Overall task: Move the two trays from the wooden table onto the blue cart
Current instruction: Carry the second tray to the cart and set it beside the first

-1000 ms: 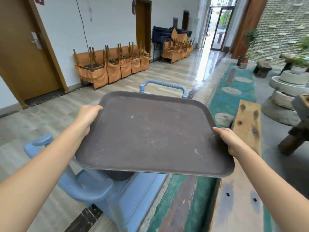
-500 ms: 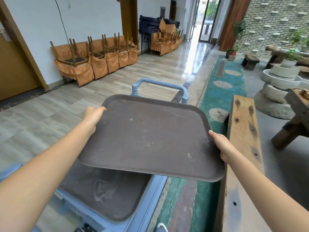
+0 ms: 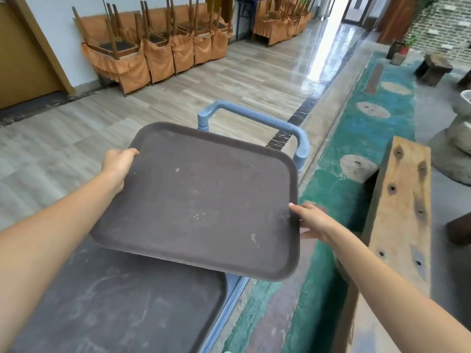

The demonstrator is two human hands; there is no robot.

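Lower now, the held tray hovers over the blue cart, both hands, left hand and right hand, pinching opposite rims to keep it level above the first tray.

Both bare forearms reach forward from the lower corners. The left hand is curled, thumb on top, clamped on an edge. The right hand sits lower and nearer, thumb on top, fingers spread loosely underneath, its grip uncertain.
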